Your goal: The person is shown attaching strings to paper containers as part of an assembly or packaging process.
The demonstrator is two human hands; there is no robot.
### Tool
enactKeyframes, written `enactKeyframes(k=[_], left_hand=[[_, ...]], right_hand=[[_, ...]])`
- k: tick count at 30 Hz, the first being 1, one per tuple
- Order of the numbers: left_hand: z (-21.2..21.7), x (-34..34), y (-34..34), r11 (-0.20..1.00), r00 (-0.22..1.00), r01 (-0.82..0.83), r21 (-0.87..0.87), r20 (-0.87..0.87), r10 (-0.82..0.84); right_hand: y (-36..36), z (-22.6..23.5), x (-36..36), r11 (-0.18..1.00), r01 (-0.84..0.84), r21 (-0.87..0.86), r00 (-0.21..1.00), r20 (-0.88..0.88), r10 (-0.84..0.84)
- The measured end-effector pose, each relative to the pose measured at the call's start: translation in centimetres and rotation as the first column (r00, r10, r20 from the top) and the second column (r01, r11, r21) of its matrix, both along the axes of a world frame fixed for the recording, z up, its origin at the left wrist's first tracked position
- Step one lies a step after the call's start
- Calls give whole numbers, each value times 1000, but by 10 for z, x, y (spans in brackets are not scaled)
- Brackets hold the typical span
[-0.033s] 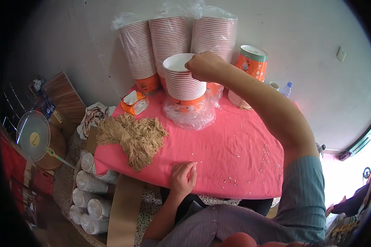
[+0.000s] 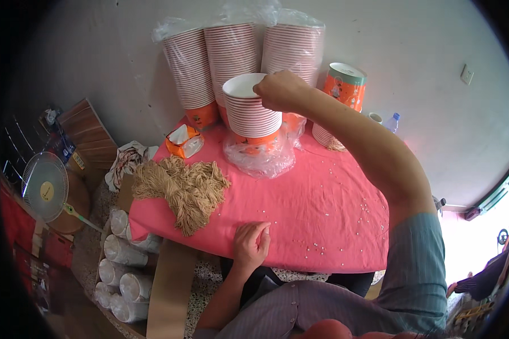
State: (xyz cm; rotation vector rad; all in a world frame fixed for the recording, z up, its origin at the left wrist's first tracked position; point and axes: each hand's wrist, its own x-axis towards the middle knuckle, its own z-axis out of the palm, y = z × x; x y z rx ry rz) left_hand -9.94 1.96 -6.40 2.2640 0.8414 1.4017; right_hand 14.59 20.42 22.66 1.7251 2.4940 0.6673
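As we are facing a table covered in pink cloth, a round fan is standing at far left, with wrapped white bundles lying in a carton to its right. A heap of tan yarn is lying on the table's left side, an orange tissue packet sitting just behind it. Our left hand is resting at the near edge, slack, its thumb apart from the fingers. Farther back, paper tubs are standing in an upright stack, crumpled clear plastic surrounding its base, with three taller bagged stacks rising behind. Our right hand, well apart from the left, is bending over the top tub's rim; its fingertips are going unseen, so we cannot tell whether they are clamping it. An orange-and-green tub is standing at the right, beyond our forearm, with a blue-capped bottle near it.
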Motion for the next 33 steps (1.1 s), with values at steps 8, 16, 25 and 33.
enactKeyframes(k=[8,16,25,33], left_hand=[[-1,0,0,998,999,49,-26,26,-48],[11,8,1,1000,980,2,-20,-199,-6],[54,34,36,999,926,42,20,-376,-32],[48,-25,38,984,964,-129,124,-218,154]], right_hand=[[-1,5,21,942,7,335,986,-160,50],[-51,-4,3,975,-22,221,943,-320,94],[-127,-28,-3,985,-135,109,950,-270,160],[-188,-82,42,953,-70,296,795,-560,232]])
